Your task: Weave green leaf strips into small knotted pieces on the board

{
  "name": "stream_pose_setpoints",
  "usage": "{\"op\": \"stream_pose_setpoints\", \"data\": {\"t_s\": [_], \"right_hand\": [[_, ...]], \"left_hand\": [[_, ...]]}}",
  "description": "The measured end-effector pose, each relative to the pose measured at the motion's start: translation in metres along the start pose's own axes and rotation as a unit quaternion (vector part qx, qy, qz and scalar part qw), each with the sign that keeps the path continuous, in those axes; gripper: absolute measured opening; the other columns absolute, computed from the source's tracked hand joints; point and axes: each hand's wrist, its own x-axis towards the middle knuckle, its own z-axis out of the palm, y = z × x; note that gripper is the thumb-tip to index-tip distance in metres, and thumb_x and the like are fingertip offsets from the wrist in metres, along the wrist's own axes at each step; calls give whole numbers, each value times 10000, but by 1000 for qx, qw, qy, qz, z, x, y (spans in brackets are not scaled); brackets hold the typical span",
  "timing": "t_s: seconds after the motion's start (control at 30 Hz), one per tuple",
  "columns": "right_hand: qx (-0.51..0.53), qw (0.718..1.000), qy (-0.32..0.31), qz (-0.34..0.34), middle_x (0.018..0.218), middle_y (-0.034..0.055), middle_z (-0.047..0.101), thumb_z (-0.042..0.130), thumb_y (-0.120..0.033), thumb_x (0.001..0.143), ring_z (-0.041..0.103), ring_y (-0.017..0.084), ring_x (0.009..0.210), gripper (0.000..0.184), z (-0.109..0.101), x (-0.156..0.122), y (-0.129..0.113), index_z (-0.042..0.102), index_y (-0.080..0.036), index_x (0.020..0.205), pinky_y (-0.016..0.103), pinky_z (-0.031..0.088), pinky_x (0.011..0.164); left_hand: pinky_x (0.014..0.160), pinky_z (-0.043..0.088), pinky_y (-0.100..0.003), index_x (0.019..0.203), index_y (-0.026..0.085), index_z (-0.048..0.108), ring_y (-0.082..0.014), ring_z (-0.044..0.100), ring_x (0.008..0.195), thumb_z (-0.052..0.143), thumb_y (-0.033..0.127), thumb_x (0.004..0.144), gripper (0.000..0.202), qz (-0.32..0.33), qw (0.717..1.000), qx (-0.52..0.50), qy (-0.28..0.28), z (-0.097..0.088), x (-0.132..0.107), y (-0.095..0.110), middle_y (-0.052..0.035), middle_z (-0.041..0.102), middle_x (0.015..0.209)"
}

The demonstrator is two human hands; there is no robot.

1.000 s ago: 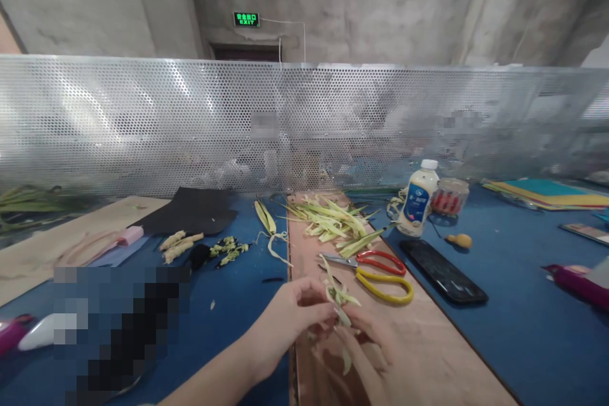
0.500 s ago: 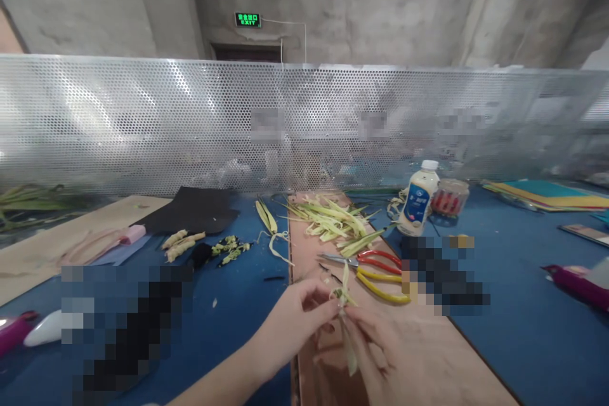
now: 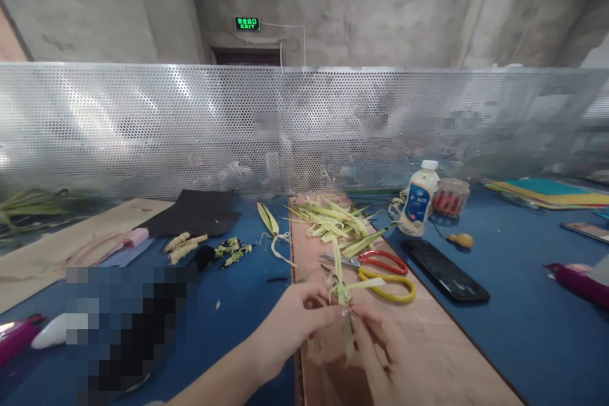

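Note:
Both hands meet over the wooden board (image 3: 428, 336), fingers pinched around a small knotted piece of pale green leaf strips (image 3: 340, 292). My left hand (image 3: 299, 323) grips it from the left with thumb and fingertips. From the right, my right hand (image 3: 380, 342) pinches the same piece lower down. Loose strip ends stick up and out to the right, and one tail hangs below the fingers. Just beyond lie scissors (image 3: 375, 273) with one red and one yellow handle. Behind them is a pile of cut leaf strips (image 3: 333, 219).
A milk bottle (image 3: 419, 200), a clear jar with red contents (image 3: 450, 196) and a black phone (image 3: 447, 271) stand or lie to the right. Left are black paper (image 3: 190, 212), tan braided pieces (image 3: 185, 247) and a leaf bundle (image 3: 268, 216). A perforated metal screen (image 3: 214, 127) crosses behind.
The knotted piece has turned in my fingers, so one strip now points up and another sticks out to the right over the scissors. Both hands keep hold in nearly the same place.

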Motion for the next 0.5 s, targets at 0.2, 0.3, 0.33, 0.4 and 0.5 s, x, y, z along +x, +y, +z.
{"op": "stream_pose_setpoints", "data": {"t_s": [0.2,0.3,0.33,0.4,0.5], "right_hand": [[-122,986,47,-101,816,49,685,508,-275,800,653,191,706,173,-2,0,-4,624,-211,911,276,539,611],[-141,980,67,-123,926,67,648,522,-270,807,610,211,842,188,0,0,-7,606,-201,960,356,508,720],[-145,979,69,-129,954,70,638,527,-260,803,599,216,859,194,1,0,-8,602,-206,974,370,499,733],[-151,976,73,-142,970,69,628,532,-227,787,589,231,856,213,4,0,-8,604,-234,987,379,495,727],[-158,972,76,-156,941,72,625,528,-191,755,587,252,819,266,8,-2,-7,613,-260,998,380,498,690]], "left_hand": [[482,299,-183,706,139,561,-89,443,575,612,324,673,194,30,1000,-3,-7,0,0,0,14,539,662],[468,294,-174,709,151,519,-80,445,558,622,304,672,188,26,999,-16,12,-1,1,-1,22,548,650],[458,285,-170,719,157,504,-74,441,545,630,298,668,196,25,999,-24,16,-1,2,-1,25,552,654],[443,275,-165,737,169,474,-66,440,529,643,289,661,221,26,998,-47,14,-1,2,-1,30,559,666],[442,293,-165,736,174,450,-64,447,523,657,278,648,247,27,997,-77,1,1,2,0,30,557,671]]}}
